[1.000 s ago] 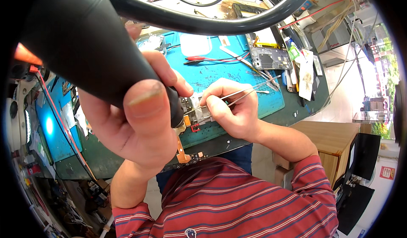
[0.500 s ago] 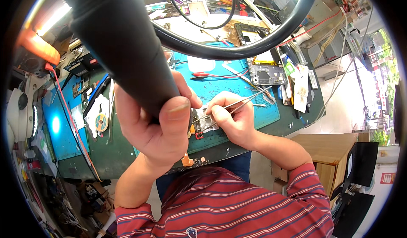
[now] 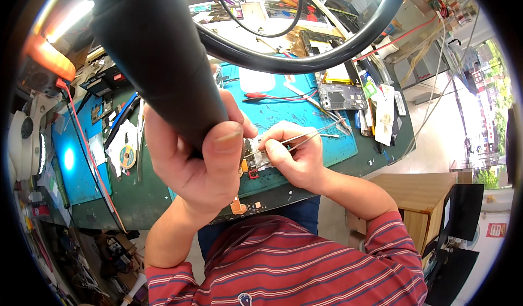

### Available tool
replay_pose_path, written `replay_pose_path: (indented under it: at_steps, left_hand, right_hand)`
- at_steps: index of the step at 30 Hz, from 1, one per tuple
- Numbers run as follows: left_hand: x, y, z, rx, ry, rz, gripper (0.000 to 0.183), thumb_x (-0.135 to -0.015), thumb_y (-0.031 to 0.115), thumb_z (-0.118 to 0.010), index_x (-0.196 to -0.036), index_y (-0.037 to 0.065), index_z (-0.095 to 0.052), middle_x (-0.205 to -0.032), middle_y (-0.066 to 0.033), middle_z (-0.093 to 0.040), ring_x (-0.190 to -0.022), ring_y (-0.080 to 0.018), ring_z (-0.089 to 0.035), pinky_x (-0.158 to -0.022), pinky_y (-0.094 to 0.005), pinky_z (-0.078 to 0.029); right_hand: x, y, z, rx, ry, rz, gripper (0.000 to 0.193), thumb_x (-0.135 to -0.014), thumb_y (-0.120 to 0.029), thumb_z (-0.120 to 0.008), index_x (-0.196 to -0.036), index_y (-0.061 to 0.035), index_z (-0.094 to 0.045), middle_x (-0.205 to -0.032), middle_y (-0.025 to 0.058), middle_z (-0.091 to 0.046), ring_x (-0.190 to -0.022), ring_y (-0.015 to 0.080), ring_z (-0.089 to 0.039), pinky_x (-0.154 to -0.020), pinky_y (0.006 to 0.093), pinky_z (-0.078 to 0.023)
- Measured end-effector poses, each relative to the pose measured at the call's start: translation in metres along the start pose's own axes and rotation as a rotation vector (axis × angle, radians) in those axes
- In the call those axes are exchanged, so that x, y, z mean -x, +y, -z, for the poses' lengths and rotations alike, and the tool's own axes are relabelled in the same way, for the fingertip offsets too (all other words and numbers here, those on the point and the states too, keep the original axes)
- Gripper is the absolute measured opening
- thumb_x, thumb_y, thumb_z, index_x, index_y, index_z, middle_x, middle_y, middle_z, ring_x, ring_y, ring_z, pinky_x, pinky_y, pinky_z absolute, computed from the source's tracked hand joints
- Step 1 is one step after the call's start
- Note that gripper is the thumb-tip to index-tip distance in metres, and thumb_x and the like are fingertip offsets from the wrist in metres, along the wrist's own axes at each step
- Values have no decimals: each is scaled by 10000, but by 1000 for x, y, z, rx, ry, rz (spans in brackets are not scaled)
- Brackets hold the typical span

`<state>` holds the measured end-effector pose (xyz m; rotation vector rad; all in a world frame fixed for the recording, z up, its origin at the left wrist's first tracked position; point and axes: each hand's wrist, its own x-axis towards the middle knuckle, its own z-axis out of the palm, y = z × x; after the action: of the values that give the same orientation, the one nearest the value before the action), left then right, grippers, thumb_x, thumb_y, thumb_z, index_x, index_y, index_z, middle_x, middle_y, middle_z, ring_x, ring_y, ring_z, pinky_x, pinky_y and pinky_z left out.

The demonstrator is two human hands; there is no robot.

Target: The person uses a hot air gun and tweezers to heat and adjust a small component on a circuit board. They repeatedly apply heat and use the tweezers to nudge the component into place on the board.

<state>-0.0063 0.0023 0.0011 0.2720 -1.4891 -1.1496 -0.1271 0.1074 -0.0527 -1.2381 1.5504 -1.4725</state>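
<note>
My left hand point(image 3: 199, 167) is wrapped round the thick black handle of a hot-air gun point(image 3: 155, 61), which slants down across the view and hides much of the bench behind it. My right hand point(image 3: 298, 156) pinches a pair of metal tweezers point(image 3: 322, 130), their rear ends sticking out to the right. Between both hands, a small metallic board point(image 3: 262, 159) lies near the front edge of the blue mat point(image 3: 327, 148). A tiny red piece point(image 3: 253, 174) sits beside it. My fingers and the handle cover part of the board, and the nozzle is hidden.
A thick black hose point(image 3: 305, 65) arcs overhead. An opened phone point(image 3: 340, 95) lies behind my right hand, with red clip leads point(image 3: 256, 96) left of it. Farther left are a solder spool point(image 3: 127, 156) and an orange multimeter point(image 3: 52, 61). A wooden cabinet point(image 3: 414, 183) stands at the right.
The whole view has shifted slightly. My right fingers and the tweezers have moved a little over the board; both hands keep their holds.
</note>
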Motion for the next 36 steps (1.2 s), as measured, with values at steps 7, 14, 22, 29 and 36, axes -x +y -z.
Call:
replay_pose_path:
  at_steps: [7,14,22,29,36]
  left_hand:
    - [-1,0,-2,-11,10,-2,639,-943,485,-475,-1220,-80,-363,-756,-96,-515,-552,-173,-550,-525,-285,-467]
    - [0,-2,-2,4,-11,-5,647,-949,487,-460,-1248,-77,-356,-766,-101,-506,-559,-176,-550,-532,-292,-472]
    - [0,-5,2,-31,4,-18,653,-953,486,-449,-1246,-87,-339,-767,-106,-504,-559,-180,-553,-535,-282,-474]
    - [0,-5,2,-57,17,-21,654,-954,496,-438,-1240,-84,-341,-770,-106,-507,-564,-179,-557,-534,-280,-476]
    - [-1,-3,3,-45,-7,8,645,-955,507,-428,-1246,-63,-347,-784,-104,-512,-568,-169,-560,-534,-278,-479]
  right_hand:
    - [-1,-1,0,55,0,35,105,-852,-17,-543,-832,16,-640,-724,18,-612,-616,32,-490,-537,202,-397]
    - [-3,3,-3,35,65,102,79,-815,-41,-581,-796,4,-644,-602,-1,-588,-506,30,-498,-456,210,-392]
    - [-4,2,-4,65,55,107,79,-810,-47,-582,-788,0,-643,-599,9,-588,-500,40,-499,-453,219,-392]
    - [-4,3,-5,65,57,119,79,-803,-51,-583,-787,-1,-642,-590,14,-587,-499,51,-512,-452,225,-397]
    - [-5,2,-4,67,48,112,78,-798,-47,-581,-785,1,-642,-590,15,-583,-501,53,-515,-453,227,-397]
